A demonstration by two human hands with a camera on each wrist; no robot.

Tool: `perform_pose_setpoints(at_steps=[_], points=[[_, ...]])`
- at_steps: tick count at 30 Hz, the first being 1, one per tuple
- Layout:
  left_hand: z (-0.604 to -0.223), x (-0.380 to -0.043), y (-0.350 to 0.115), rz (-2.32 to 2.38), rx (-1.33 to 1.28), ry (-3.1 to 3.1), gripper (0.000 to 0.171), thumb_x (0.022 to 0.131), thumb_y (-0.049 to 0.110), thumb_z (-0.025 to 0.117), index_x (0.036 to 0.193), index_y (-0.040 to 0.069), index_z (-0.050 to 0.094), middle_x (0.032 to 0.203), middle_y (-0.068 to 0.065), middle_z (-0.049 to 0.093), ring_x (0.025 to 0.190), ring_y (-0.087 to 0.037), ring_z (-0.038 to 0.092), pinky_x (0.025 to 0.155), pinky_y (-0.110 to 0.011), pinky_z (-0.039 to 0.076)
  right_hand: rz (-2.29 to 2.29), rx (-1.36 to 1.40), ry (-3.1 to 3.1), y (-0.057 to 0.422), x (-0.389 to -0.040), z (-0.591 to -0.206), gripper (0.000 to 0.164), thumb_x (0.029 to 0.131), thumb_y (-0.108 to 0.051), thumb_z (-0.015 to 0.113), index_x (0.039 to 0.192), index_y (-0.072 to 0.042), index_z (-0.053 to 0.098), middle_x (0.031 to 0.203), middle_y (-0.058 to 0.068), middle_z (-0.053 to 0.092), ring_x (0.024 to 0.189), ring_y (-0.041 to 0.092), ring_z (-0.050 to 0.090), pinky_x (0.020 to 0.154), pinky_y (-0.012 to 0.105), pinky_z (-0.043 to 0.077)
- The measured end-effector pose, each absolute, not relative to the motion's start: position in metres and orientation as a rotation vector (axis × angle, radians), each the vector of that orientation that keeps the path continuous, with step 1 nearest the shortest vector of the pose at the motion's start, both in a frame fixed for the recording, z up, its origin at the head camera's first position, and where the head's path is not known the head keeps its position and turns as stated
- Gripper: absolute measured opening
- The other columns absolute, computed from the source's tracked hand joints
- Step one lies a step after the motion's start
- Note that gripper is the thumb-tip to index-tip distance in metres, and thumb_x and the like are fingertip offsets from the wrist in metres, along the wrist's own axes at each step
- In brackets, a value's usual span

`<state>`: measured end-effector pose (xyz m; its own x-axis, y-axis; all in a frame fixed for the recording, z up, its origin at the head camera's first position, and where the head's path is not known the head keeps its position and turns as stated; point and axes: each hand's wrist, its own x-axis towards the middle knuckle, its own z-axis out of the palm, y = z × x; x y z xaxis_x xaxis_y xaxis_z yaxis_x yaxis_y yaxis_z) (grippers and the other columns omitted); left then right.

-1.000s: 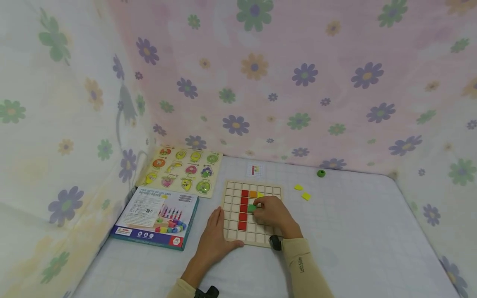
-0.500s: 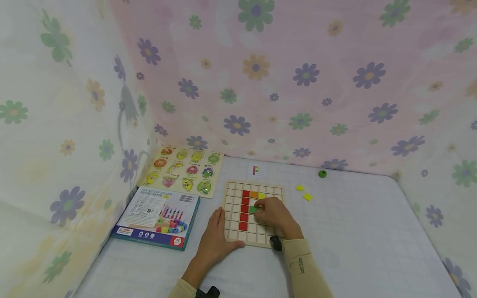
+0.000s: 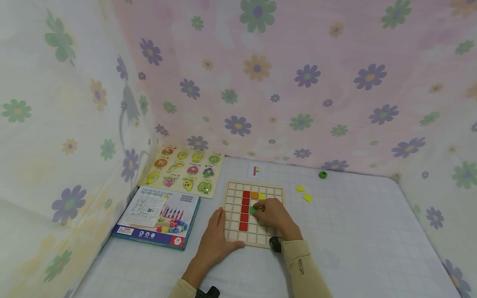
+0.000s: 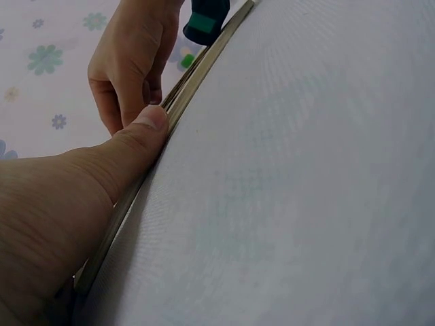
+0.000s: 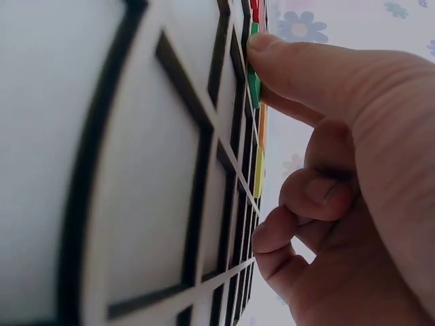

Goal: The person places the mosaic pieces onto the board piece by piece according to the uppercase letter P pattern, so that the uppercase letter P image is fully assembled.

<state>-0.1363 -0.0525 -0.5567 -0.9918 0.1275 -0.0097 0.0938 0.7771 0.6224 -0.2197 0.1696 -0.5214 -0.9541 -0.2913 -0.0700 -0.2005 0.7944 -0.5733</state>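
A wooden grid board (image 3: 232, 234) lies on the table with a column of red square tiles (image 3: 244, 217). Right of that column's top sit an orange tile (image 3: 254, 195) and a yellow tile (image 3: 262, 196). My right hand (image 3: 273, 215) pinches a green tile (image 3: 253, 210) at the grid, beside the red column. In the right wrist view, thumb and index finger meet at the green tile (image 5: 254, 85) while the other fingers curl in. My left hand (image 3: 215, 238) steadies the board's near left corner, fingers straight along its left side and thumb (image 4: 151, 119) along the front edge.
Two loose yellow tiles (image 3: 307, 198) and a green bead (image 3: 323, 174) lie right of the board. A small pattern card (image 3: 257, 170) is behind it. To the left are a beads box (image 3: 156, 217) and a fruit puzzle board (image 3: 180, 169). Floral cloth walls surround the table.
My right fingers have shifted very slightly over the green tile, which now sits flatter in its grid cell. The left hand has stayed in place.
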Motion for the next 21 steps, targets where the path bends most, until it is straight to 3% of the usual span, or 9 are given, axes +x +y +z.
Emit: perform_pose_setpoints(at_steps=[8, 12, 17, 21], points=[[-0.558, -0.138, -0.053, 0.994, 0.190, 2.921, 0.131, 0.068, 0.072, 0.082, 0.162, 0.002, 0.022, 0.168, -0.016, 0.024, 0.155, -0.035, 0.025, 0.118, -0.052, 0.041, -0.943, -0.368, 2.813, 0.172, -0.221, -0.521, 0.030, 0.088, -0.029, 0.080, 0.115, -0.015, 0.079, 0.060, -0.007, 0.053, 0.061, 0.009, 0.045, 0.057, 0.024, 0.039], [-0.558, -0.138, -0.053, 0.983, 0.190, 2.929, 0.131, 0.068, 0.072, 0.082, 0.162, 0.003, 0.022, 0.168, -0.015, 0.024, 0.155, -0.034, 0.025, 0.119, -0.051, 0.040, -0.995, -0.312, 2.812, 0.179, -0.223, -0.518, 0.036, 0.086, -0.032, 0.082, 0.118, -0.016, 0.078, 0.068, -0.004, 0.057, 0.064, 0.011, 0.045, 0.059, 0.026, 0.040], [-0.559, -0.138, -0.052, 0.978, 0.186, 2.924, 0.131, 0.068, 0.071, 0.082, 0.163, 0.004, 0.021, 0.169, -0.014, 0.023, 0.156, -0.034, 0.024, 0.119, -0.052, 0.039, -1.023, -0.204, 2.826, 0.195, -0.227, -0.514, 0.038, 0.087, -0.033, 0.081, 0.122, -0.017, 0.076, 0.103, 0.002, 0.074, 0.086, 0.016, 0.063, 0.076, 0.037, 0.055], [-0.558, -0.138, -0.052, 0.994, 0.181, 2.915, 0.131, 0.068, 0.070, 0.083, 0.162, 0.004, 0.021, 0.169, -0.014, 0.023, 0.156, -0.034, 0.024, 0.119, -0.053, 0.039, -1.023, -0.119, 2.836, 0.216, -0.232, -0.511, 0.041, 0.090, -0.035, 0.078, 0.126, -0.017, 0.074, 0.127, 0.011, 0.072, 0.109, 0.027, 0.067, 0.092, 0.049, 0.057]])
